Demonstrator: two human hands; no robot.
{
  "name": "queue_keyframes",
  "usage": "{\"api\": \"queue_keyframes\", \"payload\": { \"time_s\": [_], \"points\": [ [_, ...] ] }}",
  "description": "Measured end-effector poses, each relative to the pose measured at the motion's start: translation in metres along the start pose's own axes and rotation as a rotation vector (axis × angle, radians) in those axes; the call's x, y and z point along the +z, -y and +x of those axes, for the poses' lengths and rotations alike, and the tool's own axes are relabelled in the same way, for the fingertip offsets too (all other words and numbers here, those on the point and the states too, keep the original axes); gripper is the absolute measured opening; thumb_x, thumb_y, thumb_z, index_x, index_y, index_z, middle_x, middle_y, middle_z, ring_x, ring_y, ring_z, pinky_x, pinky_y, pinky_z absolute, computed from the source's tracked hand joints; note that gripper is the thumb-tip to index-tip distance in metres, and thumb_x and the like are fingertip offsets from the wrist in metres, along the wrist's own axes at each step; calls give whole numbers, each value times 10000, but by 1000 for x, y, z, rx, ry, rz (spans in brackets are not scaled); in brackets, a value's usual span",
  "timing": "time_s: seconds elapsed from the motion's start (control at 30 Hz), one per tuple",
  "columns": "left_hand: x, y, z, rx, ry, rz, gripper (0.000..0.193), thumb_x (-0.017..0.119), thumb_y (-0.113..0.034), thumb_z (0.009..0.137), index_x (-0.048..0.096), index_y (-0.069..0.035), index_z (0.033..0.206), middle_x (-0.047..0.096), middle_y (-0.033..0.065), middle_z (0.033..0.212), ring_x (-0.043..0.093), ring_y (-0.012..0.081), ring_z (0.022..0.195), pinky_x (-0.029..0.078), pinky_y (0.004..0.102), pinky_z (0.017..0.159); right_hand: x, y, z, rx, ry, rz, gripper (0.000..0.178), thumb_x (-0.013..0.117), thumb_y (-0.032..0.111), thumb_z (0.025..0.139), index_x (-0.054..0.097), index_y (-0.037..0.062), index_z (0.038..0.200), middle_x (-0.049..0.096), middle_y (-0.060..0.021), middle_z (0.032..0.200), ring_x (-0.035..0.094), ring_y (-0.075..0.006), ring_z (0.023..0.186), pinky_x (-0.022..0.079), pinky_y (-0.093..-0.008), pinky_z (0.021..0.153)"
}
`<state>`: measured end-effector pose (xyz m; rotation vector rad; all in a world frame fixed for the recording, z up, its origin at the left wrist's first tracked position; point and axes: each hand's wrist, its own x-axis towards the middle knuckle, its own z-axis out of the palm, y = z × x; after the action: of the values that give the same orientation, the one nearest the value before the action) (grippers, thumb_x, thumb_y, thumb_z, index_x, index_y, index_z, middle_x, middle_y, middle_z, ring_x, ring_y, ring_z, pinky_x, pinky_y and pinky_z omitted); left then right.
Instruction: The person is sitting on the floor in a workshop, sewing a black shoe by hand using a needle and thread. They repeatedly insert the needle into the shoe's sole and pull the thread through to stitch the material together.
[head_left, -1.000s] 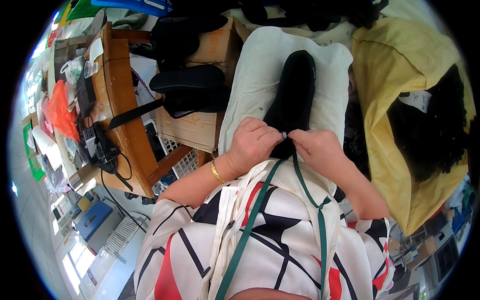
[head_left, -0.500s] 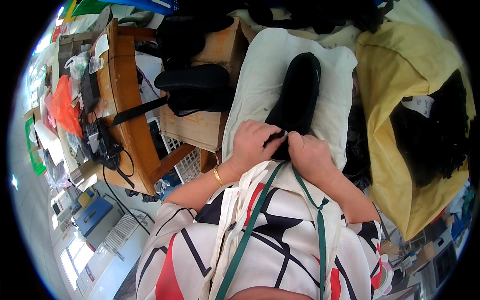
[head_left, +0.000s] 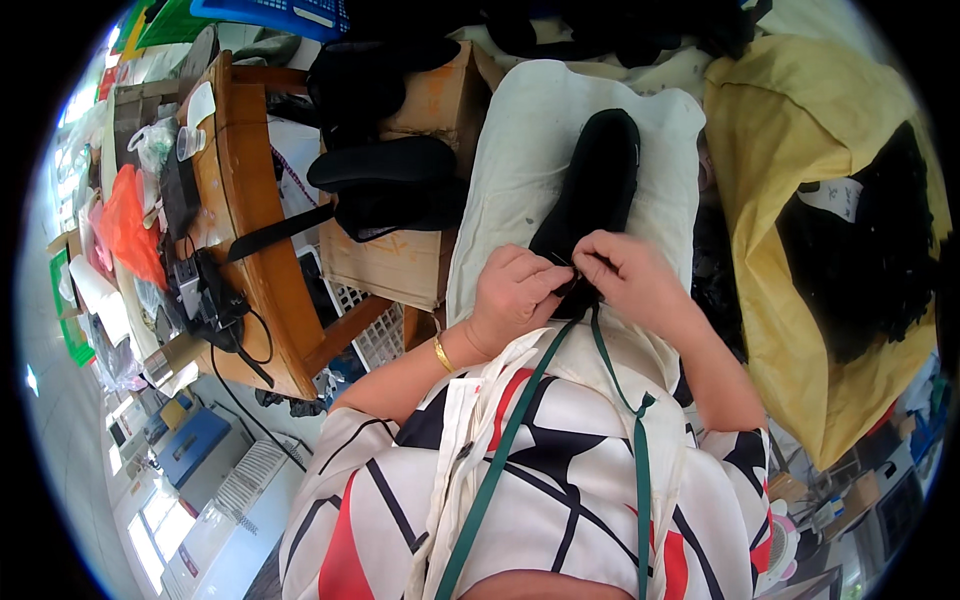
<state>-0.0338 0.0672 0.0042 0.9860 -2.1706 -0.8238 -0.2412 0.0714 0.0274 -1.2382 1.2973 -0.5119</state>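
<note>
A black fabric shoe (head_left: 603,165) lies on a white cloth-covered pad (head_left: 515,150), its toe pointing away from me. Both hands work at its near end. My left hand (head_left: 515,292) is closed on the shoe's edge there, thumb and forefinger pinched together. My right hand (head_left: 630,278) is at the same spot, its thumb and forefinger pinched close to the left fingertips. A thin pale bit shows between the two hands, too small to name. The fingers hide part of the shoe's near end.
More black shoes (head_left: 385,165) are stacked on a cardboard box (head_left: 390,265) at the left, beside a wooden table (head_left: 255,290). A yellow sack (head_left: 770,120) at the right holds black pieces (head_left: 860,260). A blue basket (head_left: 290,12) is at the far left.
My right hand has shifted slightly up, its wrist turned, and its fingers have opened out a little. The shoe has tilted, so less of its opening shows. My left hand stays at the near end.
</note>
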Motion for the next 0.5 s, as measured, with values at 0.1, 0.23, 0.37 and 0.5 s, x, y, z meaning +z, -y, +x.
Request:
{"api": "queue_keyframes", "payload": {
  "time_s": [0.1,0.23,0.37,0.5],
  "points": [
    [-1,-1,1,62,4,55,381,725,24,545,714,-94,908,643,28,838,572,251,775,460,358,716,-8,11,6,-126,-12,-88,74,620,123,902,624,49,911,572,-127,853,586,-291,735,478,-371,663],
    [0,2,0,100,13,64,379,714,12,535,707,-88,900,636,25,830,565,252,788,446,356,744,10,3,15,-246,-94,-160,102,615,126,906,582,31,889,566,-138,849,571,-317,744,476,-368,663],
    [2,5,-1,54,33,7,341,731,10,563,707,-86,889,640,36,816,571,254,775,440,359,732,21,22,30,-320,-248,52,153,589,141,939,525,13,884,572,-125,838,585,-299,704,476,-373,628],
    [0,7,6,-49,38,-39,259,780,-28,639,712,-88,882,644,44,791,582,247,744,439,360,694,-9,43,30,76,-98,472,221,492,228,1032,517,64,887,604,-61,700,520,-115,495,410,-267,462]
  ]
}}
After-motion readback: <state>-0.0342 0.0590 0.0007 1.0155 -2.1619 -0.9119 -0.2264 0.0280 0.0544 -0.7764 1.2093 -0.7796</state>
